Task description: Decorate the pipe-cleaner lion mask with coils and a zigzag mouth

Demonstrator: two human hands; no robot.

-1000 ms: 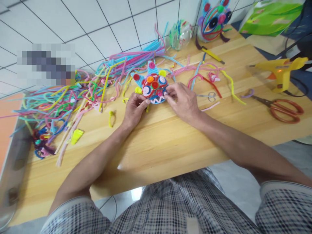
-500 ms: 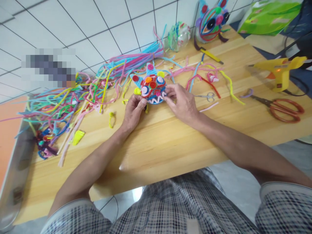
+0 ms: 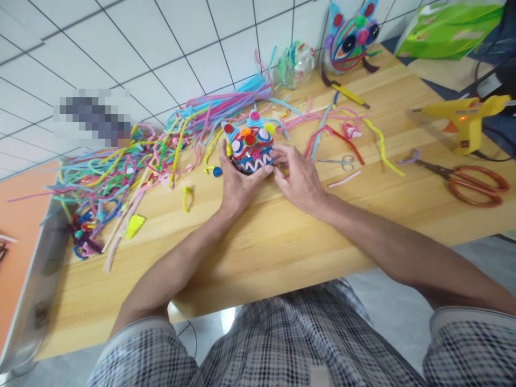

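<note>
Between my hands is a small pipe-cleaner animal mask point(image 3: 250, 145), with blue ears, round white eyes, a red and orange face and a white zigzag mouth. My left hand point(image 3: 238, 185) wraps round its left side and underside, the thumb along the bottom edge. At its right side my right hand point(image 3: 296, 174) is closed, fingertips pinched by the end of the zigzag mouth. Whether those fingertips hold a small piece is hidden. A blue coil point(image 3: 217, 171) lies just left of my left hand. Small metal scissors point(image 3: 342, 162) and a pink pipe-cleaner piece point(image 3: 344, 179) lie right of my right hand.
Loose pipe cleaners point(image 3: 105, 172) heap at the left, with a bundle point(image 3: 229, 99) by the wall. A finished mask point(image 3: 350, 43) and a clear ball point(image 3: 296, 64) stand behind. At right are a yellow glue gun point(image 3: 463, 118), orange-handled scissors point(image 3: 475, 184) and a yellow cutter point(image 3: 350, 95).
My left hand has shifted from the mask's left edge to beneath it, its thumb now reaching across the bottom. The mask has tilted slightly. A blue coil now shows beside my left hand.
</note>
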